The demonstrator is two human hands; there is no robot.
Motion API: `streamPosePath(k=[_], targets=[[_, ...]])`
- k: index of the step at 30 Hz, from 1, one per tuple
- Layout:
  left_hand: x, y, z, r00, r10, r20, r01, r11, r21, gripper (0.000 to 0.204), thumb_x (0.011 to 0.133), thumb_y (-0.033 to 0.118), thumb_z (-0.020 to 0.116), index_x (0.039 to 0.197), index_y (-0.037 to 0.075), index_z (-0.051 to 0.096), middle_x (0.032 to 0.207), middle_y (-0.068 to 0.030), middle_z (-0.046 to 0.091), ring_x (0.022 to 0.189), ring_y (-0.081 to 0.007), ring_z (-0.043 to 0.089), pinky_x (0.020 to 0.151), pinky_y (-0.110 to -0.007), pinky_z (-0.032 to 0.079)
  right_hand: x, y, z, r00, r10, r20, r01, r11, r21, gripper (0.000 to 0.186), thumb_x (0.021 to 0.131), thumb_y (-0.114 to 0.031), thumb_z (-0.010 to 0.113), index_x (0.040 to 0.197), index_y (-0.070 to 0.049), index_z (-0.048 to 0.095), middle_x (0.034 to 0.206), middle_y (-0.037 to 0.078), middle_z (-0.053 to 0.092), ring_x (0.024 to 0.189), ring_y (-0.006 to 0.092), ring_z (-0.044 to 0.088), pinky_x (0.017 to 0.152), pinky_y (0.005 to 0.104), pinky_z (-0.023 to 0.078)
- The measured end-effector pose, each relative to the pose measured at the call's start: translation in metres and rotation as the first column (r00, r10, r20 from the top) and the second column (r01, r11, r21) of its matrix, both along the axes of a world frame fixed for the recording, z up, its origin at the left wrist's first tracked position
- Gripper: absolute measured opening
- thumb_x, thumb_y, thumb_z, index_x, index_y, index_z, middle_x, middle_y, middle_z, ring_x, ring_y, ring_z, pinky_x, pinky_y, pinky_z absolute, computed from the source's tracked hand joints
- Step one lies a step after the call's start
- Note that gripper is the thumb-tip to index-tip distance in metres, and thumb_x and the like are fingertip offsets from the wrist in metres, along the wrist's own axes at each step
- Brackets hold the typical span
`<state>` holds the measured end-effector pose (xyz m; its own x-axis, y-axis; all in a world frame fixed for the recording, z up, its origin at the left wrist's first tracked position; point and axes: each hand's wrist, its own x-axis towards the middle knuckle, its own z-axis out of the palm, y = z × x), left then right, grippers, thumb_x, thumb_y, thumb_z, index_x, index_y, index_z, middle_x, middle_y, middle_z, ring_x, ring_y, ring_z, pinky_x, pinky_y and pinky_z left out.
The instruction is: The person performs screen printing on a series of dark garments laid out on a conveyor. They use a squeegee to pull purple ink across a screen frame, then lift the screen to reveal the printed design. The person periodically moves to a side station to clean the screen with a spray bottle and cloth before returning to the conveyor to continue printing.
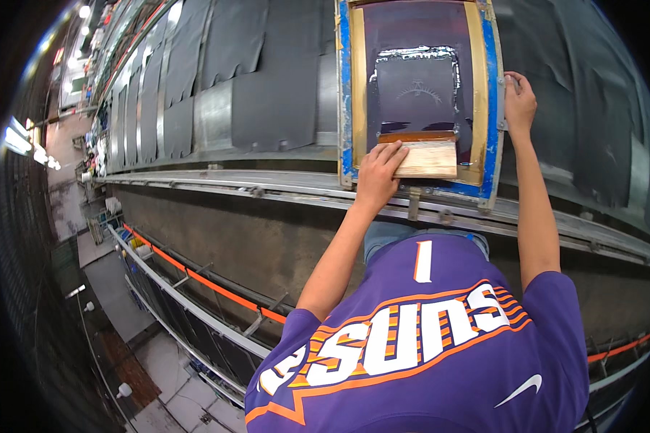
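Observation:
A screen-printing frame [492, 108], edged with blue tape, lies in front of me over the long table. Its dark purple mesh [415, 25] carries a glossy band of dark ink [419, 53] around a square with a faint arched design. A squeegee [430, 160] with a pale wooden handle and an orange-brown blade rests across the frame's near end. My left hand [378, 173] is closed on the left end of that handle, fingers over its top. At the frame's right side, my right hand [520, 105] has its fingers curled against the outer edge.
Dark grey fabric pieces [274, 108] lie in a row along the metal table to the left, and more dark sheets [578, 94] lie to the right. A metal rail [267, 191] runs along the table's near edge. Behind me stands another table with an orange edge strip [217, 286].

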<state>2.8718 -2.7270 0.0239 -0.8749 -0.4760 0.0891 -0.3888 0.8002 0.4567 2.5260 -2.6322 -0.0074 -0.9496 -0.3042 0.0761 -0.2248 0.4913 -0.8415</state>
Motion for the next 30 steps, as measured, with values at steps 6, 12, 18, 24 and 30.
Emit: streamPosePath(k=[6,12,18,24,30], targets=[[0.139,-0.146,0.005,0.995,0.061,0.075,-0.055,0.995,-0.081,0.061,0.067,0.0,0.07,0.127,0.013,0.065,0.132,-0.0047,0.062,0.121,-0.03,0.055,0.101,-0.043,0.045,0.153,-0.155,-0.015,0.996,0.079,0.03,-0.072,0.977,-0.199,0.026,0.097,-0.03,0.06,0.105,-0.008,0.07,0.085,0.016,0.07,0.08,0.0271,0.069,0.074,0.0379,0.051],[0.237,-0.256,0.021,0.992,0.042,0.118,-0.034,0.997,-0.075,0.065,0.064,0.0,0.073,0.127,0.013,0.065,0.132,-0.0035,0.062,0.119,-0.0299,0.056,0.098,-0.043,0.047,0.256,-0.251,-0.013,0.992,0.085,0.092,-0.063,0.972,-0.225,0.024,0.098,-0.03,0.059,0.108,-0.01,0.069,0.062,0.007,0.057,0.056,0.0171,0.054,0.058,0.0369,0.042],[0.282,-0.285,0.013,0.993,0.024,0.119,-0.02,0.999,-0.035,0.069,0.063,-0.002,0.075,0.128,0.017,0.066,0.134,-0.0011,0.064,0.123,-0.0295,0.057,0.094,-0.042,0.05,0.283,-0.277,-0.016,0.997,0.058,0.049,-0.054,0.996,-0.076,0.023,0.098,-0.03,0.058,0.109,-0.013,0.069,0.063,0.011,0.059,0.059,0.0265,0.059,0.061,0.0404,0.045],[0.295,-0.285,0.002,0.982,-0.127,0.141,0.142,0.985,-0.101,0.068,0.064,-0.002,0.073,0.128,0.018,0.066,0.135,-0.0018,0.063,0.126,-0.0298,0.057,0.096,-0.043,0.049,0.276,-0.274,-0.021,0.988,0.045,0.145,-0.061,0.992,0.106,0.025,0.097,-0.032,0.058,0.116,-0.019,0.069,0.081,0.014,0.067,0.079,0.0335,0.065,0.074,0.0447,0.05],[0.191,-0.39,-0.017,0.996,-0.082,-0.027,0.079,0.991,-0.111,0.054,0.074,-0.003,0.069,0.122,0.023,0.07,0.123,-0.0024,0.069,0.109,-0.026,0.068,0.088,-0.037,0.056,0.282,-0.288,0.047,0.783,0.558,-0.274,-0.375,0.775,0.509,0.042,0.091,-0.042,0.066,0.124,-0.017,0.067,0.128,0.011,0.059,0.117,0.0281,0.055,0.094,0.0426,0.048]])
